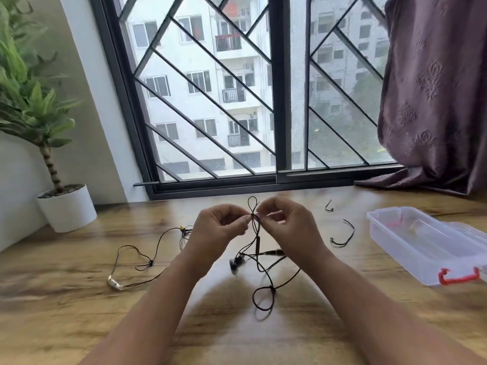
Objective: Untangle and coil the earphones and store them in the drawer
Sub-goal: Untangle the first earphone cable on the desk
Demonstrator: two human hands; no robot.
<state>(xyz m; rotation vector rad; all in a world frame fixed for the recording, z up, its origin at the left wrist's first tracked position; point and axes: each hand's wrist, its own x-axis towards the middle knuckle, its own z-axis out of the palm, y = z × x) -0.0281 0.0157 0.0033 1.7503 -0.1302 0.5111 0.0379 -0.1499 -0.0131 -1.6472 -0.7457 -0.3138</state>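
Centrally, black earphones (257, 242) were pinched at knot by curled fingertips of left hand (221, 229) and right hand (288, 226) above wooden table (79, 299); small loop was raised above pinch, remaining cable was draped onto table.

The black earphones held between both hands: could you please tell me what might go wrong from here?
The left hand and right hand pinch the black earphones at a tight crossing; pulling outward may cinch it into a knot. The loop lower down already closes on itself and could tighten too. The second earphones lie close on the table and might get caught up.
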